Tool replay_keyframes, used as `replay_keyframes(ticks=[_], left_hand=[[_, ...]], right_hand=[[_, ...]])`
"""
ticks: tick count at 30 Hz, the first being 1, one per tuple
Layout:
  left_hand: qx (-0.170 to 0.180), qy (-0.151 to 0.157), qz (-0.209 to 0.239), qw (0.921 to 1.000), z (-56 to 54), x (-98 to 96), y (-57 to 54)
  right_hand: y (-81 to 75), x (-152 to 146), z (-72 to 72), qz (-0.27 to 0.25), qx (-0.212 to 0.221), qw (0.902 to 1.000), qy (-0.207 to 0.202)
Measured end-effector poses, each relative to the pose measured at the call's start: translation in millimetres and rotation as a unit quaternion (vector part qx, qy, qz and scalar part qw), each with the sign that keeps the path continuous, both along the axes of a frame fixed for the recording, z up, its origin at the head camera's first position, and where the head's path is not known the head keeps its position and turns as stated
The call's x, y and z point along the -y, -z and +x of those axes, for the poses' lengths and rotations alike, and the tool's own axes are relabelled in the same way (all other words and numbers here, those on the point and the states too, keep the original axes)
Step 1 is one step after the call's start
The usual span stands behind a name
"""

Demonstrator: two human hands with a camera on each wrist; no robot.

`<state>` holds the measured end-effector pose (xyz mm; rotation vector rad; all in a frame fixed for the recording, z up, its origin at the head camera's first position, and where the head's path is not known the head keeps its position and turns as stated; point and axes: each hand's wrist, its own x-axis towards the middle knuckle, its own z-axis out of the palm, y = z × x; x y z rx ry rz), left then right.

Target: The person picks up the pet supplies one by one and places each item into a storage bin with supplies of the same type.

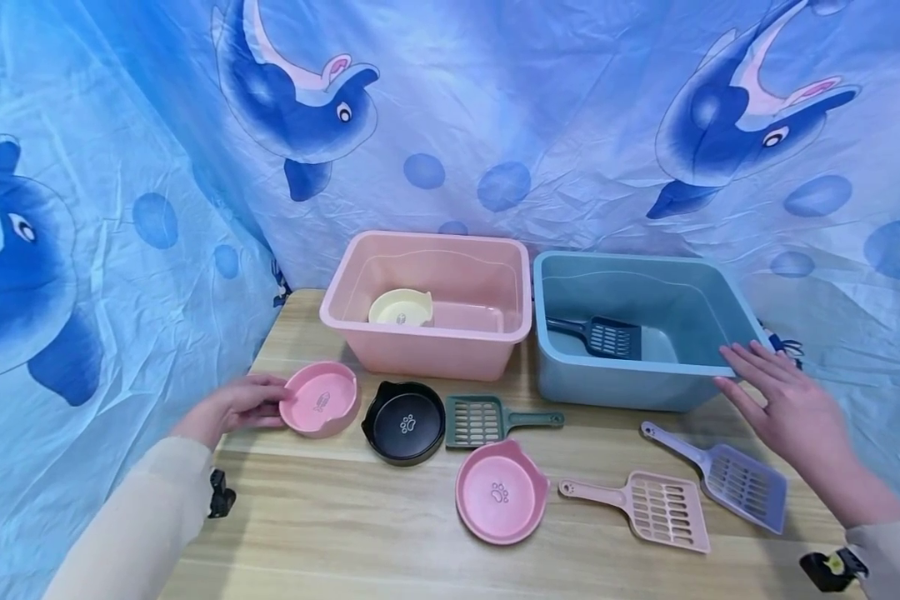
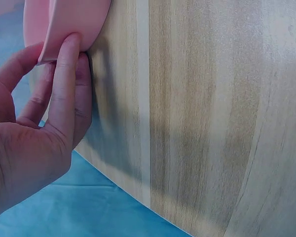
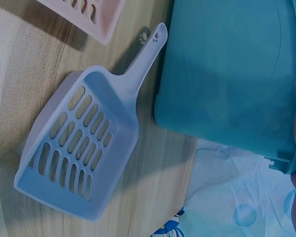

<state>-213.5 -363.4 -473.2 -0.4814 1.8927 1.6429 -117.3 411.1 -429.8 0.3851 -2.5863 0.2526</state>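
Note:
At the left of the table, my left hand (image 1: 251, 402) pinches the edge of a pink pet bowl (image 1: 320, 402) with a fishbone mark. In the left wrist view, the thumb is at the rim of that bowl (image 2: 74, 24) and a finger presses its outer wall. My right hand (image 1: 783, 400) is at the front right corner of a blue bin (image 1: 615, 375), fingers extended over its rim. Inside this bin lies a dark litter scoop (image 1: 613, 337). Below the right hand is a lavender litter scoop (image 3: 89, 138), lying on the table.
A pink bin (image 1: 435, 354) stands beside the blue one, with a cream bowl (image 1: 401, 308) inside. In front lie a black bowl (image 1: 403, 422), a green scoop (image 1: 476, 421), another pink bowl (image 1: 501, 492) with a paw mark, and a pink scoop (image 1: 663, 508). Dolphin-printed cloth (image 1: 465, 108) hangs behind.

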Motion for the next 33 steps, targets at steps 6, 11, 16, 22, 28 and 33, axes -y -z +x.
replay_keyframes(ticks=[6,11,16,22,28,33], left_hand=[[-0.008,0.006,0.005,0.9999,1.4,-0.4,0.8],[-0.012,0.002,-0.011,0.9999,0.6,-2.0,-1.0],[-0.014,0.002,-0.025,0.9996,0.0,-2.7,-2.9],[-0.013,0.020,-0.036,0.9991,0.6,-1.8,-3.0],[-0.020,0.043,-0.057,0.9973,0.8,-4.1,-2.8],[-0.035,0.051,-0.083,0.9946,-1.2,-7.5,-5.9]], right_hand=[[0.1,1.1,0.7,-0.009,-0.003,1.0000,-0.001],[1.1,0.8,1.3,-0.014,-0.005,0.9999,-0.001],[1.0,1.2,1.4,-0.014,-0.009,0.9999,0.002],[-3.6,2.9,0.8,-0.006,0.000,1.0000,0.006],[-6.0,2.5,1.3,-0.008,0.019,0.9997,0.011],[-5.4,0.5,2.0,-0.014,0.014,0.9998,0.010]])
